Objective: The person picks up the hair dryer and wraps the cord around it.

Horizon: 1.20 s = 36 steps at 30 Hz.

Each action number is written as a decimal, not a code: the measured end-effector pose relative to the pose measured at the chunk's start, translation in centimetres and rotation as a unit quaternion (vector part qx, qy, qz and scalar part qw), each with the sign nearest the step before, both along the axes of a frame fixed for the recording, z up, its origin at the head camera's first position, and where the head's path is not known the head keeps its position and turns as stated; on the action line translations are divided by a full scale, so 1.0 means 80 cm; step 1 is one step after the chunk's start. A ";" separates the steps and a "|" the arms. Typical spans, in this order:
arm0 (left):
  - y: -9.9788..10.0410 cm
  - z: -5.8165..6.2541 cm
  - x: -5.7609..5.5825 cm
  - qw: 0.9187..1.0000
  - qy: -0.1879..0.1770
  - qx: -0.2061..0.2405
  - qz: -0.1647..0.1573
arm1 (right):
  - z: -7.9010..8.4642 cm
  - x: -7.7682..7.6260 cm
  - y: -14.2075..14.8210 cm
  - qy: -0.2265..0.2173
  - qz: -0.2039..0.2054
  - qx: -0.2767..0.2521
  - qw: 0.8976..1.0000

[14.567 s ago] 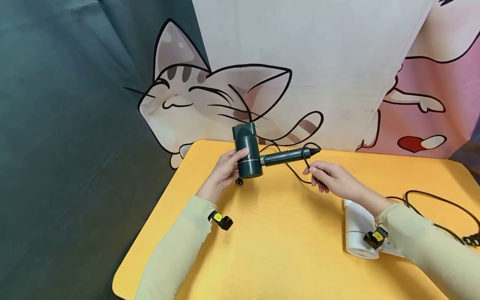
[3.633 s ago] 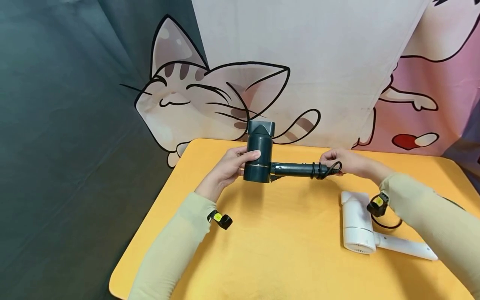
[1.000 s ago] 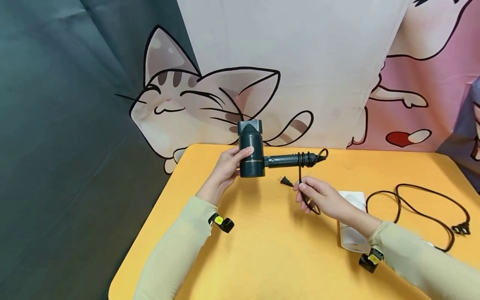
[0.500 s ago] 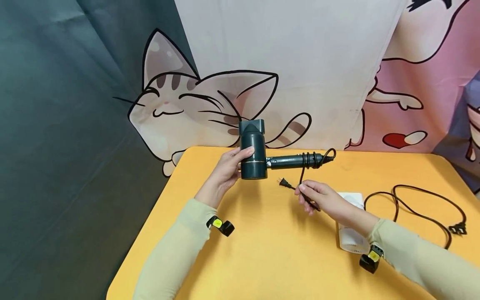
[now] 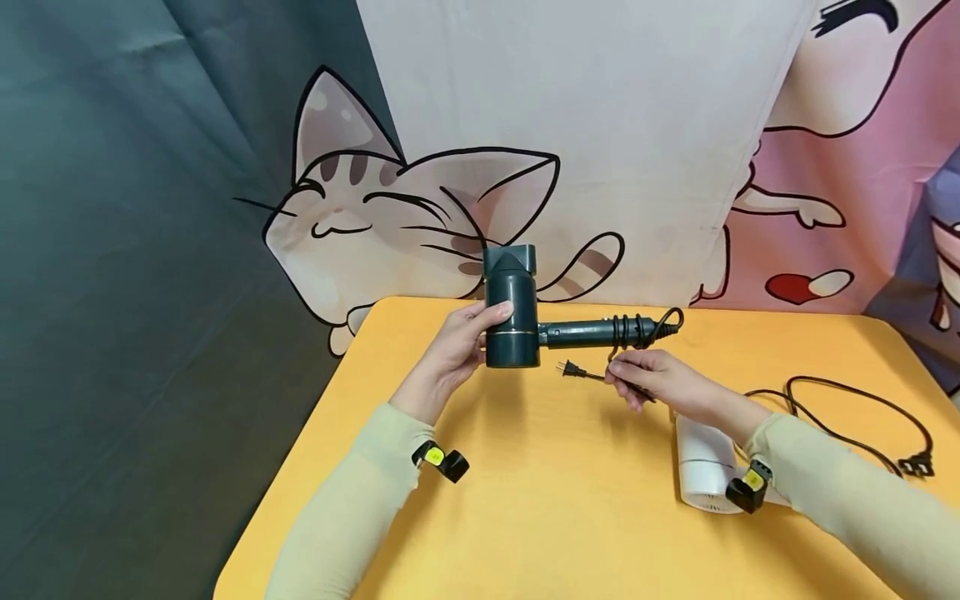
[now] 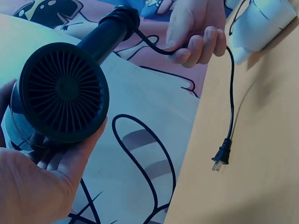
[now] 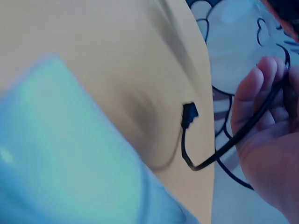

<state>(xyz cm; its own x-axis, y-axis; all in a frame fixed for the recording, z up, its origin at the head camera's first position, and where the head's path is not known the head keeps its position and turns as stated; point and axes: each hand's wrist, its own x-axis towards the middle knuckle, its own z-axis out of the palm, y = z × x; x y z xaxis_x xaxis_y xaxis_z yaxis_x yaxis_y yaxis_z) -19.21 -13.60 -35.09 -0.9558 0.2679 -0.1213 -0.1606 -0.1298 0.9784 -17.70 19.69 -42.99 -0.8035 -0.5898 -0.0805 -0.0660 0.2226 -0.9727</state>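
Observation:
My left hand grips the barrel of a dark green hair dryer above the yellow table, nozzle pointing away and handle out to the right. Its round rear grille faces the left wrist camera. Several turns of black power cord wrap the handle near its end. Just below that, my right hand pinches the cord between thumb and fingers. A short free length runs out of this hand to a two-pin plug, which dangles in the left wrist view, prongs down.
On the table a white hair dryer lies partly under my right forearm. Its black cord loops to the right, ending in a plug. A cartoon-printed cloth hangs behind the table's far edge.
Since the earliest frame the cord has gone from loose to wound around the handle. Over the last second my right hand has moved slightly up and right, closer under the handle.

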 end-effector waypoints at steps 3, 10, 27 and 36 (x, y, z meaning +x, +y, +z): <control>0.002 0.000 0.002 1.000 -0.002 0.001 -0.006 | 0.004 -0.007 0.009 -0.006 -0.002 0.014 1.000; 0.003 -0.003 0.004 0.999 -0.003 -0.005 -0.034 | 0.014 -0.025 0.029 -0.004 0.050 0.011 0.999; 0.000 -0.016 0.001 0.991 0.009 -0.066 -0.115 | 0.089 -0.061 0.020 0.093 0.151 0.182 0.967; 0.000 -0.023 -0.005 0.989 0.002 -0.094 -0.117 | 0.118 -0.068 -0.007 0.108 0.170 0.249 0.947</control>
<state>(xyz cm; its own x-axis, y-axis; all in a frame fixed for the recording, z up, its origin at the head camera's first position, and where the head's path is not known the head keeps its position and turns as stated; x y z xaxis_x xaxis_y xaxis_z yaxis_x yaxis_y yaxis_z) -19.62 -13.57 -36.97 -0.8708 0.4549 -0.1865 -0.1611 0.0945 0.9824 -23.12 19.15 -33.59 -0.6033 -0.7500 -0.2710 -0.4024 0.5797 -0.7085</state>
